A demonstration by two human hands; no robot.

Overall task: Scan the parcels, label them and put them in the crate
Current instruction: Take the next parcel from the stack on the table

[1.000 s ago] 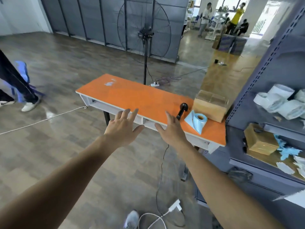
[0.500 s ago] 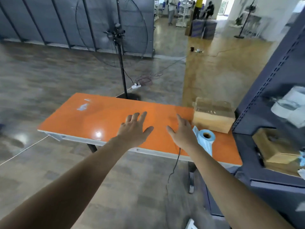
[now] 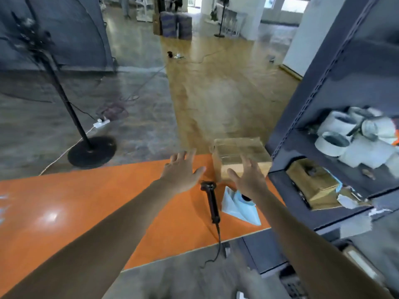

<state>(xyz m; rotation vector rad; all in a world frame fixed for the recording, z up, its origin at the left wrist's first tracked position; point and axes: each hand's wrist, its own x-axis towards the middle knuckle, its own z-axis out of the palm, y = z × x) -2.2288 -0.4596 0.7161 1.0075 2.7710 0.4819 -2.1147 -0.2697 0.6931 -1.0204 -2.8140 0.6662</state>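
A taped cardboard parcel (image 3: pixel 237 153) sits at the far right end of the orange table (image 3: pixel 86 203). Both my hands reach toward it with spread fingers and hold nothing. My left hand (image 3: pixel 182 171) hovers just left of the parcel. In front of the parcel's near face is my right hand (image 3: pixel 248 179). A black corded barcode scanner (image 3: pixel 211 201) lies on the table between my forearms. Beside it lies a blue label roll (image 3: pixel 239 205), partly hidden under my right wrist.
A dark metal shelf rack (image 3: pixel 319 87) stands at the table's right end, with white rolls (image 3: pixel 349 137) on one shelf and a cardboard box (image 3: pixel 313 182) below. A standing fan's base (image 3: pixel 91 151) and a power strip (image 3: pixel 101 123) are on the floor beyond the table.
My view has moved closer and turned right. Both hands have advanced across the table from its near edge to the parcel. The scanner now lies uncovered between my arms.
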